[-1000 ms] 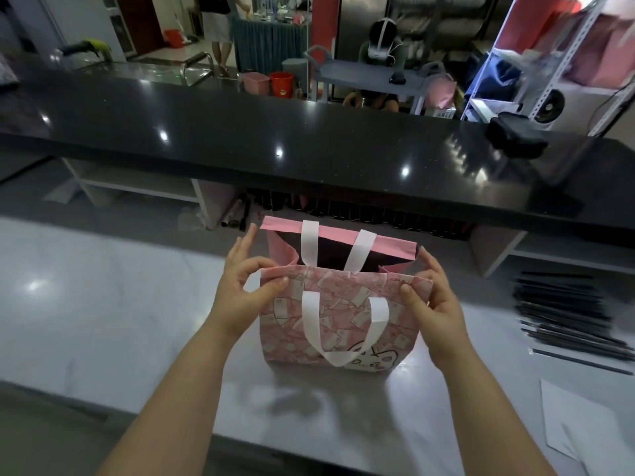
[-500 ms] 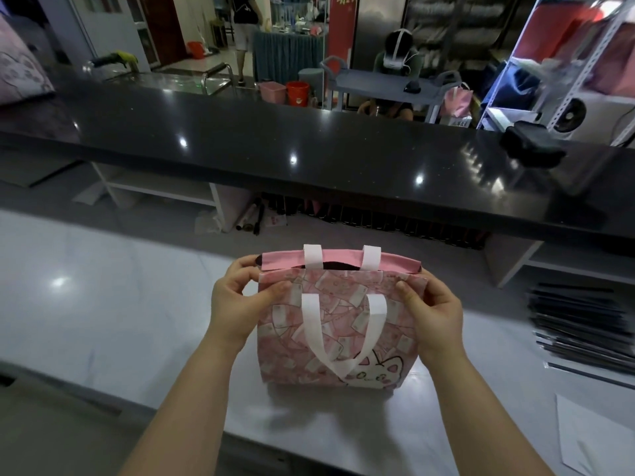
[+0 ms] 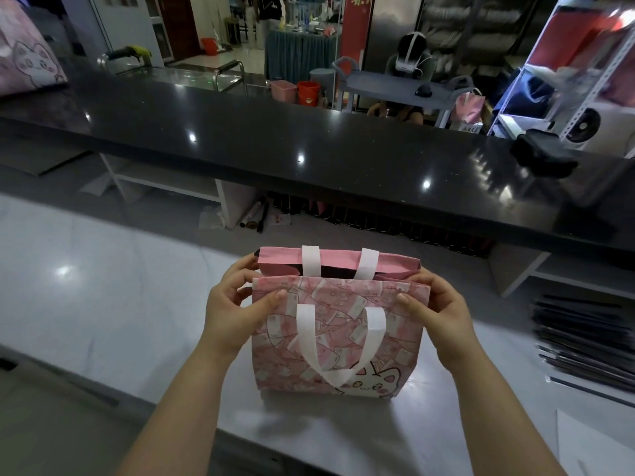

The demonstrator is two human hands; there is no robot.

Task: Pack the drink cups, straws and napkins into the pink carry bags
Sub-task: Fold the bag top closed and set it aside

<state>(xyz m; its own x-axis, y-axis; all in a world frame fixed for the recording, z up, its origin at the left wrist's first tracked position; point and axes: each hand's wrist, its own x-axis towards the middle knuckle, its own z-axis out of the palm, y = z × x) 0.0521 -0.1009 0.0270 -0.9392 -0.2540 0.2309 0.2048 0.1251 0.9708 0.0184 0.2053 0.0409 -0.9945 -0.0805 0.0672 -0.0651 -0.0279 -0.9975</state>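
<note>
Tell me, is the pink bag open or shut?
Slightly open: the pink carry bag shows a dark gap between its front and back rims.

white marble counter (image 3: 103, 304): pink bag (image 3: 338, 355) upright, black straws (image 3: 584, 338) right.

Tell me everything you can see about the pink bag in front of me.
The pink carry bag stands upright on the pale counter, mouth slightly open, dark inside. Its front shows a banknote-like print and a cartoon cat; the near white handle hangs down the front. The left hand and right hand pinch its top corners.
</note>
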